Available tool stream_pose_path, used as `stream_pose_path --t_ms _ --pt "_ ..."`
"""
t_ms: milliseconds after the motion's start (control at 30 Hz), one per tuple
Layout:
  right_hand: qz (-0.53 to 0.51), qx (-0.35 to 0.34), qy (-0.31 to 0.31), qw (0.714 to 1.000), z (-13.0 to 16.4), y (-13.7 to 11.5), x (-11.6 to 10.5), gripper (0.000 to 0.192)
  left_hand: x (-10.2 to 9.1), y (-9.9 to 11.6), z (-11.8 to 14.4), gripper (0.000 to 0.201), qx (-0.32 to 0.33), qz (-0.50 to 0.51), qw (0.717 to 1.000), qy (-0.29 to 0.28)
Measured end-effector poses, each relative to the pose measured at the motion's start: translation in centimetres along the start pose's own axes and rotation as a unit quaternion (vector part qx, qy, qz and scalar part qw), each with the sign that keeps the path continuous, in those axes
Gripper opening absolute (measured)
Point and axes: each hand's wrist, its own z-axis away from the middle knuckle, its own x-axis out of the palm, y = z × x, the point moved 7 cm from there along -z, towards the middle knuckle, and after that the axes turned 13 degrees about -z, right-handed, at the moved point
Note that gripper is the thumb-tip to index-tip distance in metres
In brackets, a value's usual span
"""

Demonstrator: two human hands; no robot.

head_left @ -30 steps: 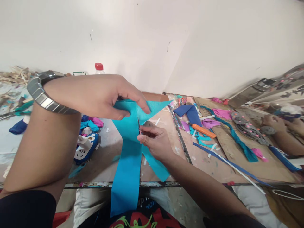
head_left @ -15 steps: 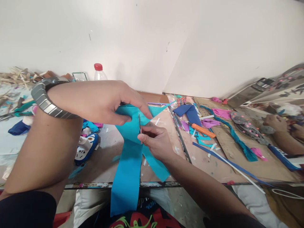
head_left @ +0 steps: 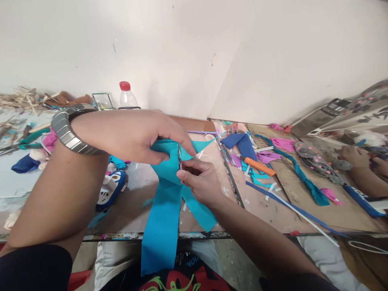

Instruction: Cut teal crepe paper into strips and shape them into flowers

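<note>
A long strip of teal paper lies across the front of the worktable, its lower end hanging over the table edge toward the person's lap and its upper end lifted above the surface. The left hand pinches that upper end from above, thumb below and fingers closed over it, with a pointed teal tip sticking out to the right. The right hand comes in from below, fingers closed around small scissors whose blades stand upright against the paper, just beside the left fingertips. A second teal band runs down to the right from under the right hand. The left wrist wears a metal watch.

Left of the strip, on the table, sits a blue and white glue gun, with teal and pink scraps behind it. A clear bottle with a red cap stands against the wall. To the right lie dark blue paper, an orange cutter, a twisted teal strip and long thin blue and white strips. At the far right another person's hand rests on the table.
</note>
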Motion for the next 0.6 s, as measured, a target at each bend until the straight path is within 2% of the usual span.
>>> stream_pose_path --t_ms 100,300,600 --pt "-0.007 0.01 0.007 1.0 0.03 0.14 -0.09 0.037 0.35 0.34 -0.12 0.05 0.009 0.035 0.999 -0.032" --pt "0.0 0.002 0.009 1.0 0.06 -0.25 0.0 0.036 0.09 1.08 -0.11 0.052 0.017 0.059 0.997 -0.039" --pt "-0.001 0.01 0.001 1.0 0.16 -0.07 -0.1 0.033 0.76 0.52 -0.33 0.052 0.016 0.033 0.999 -0.033"
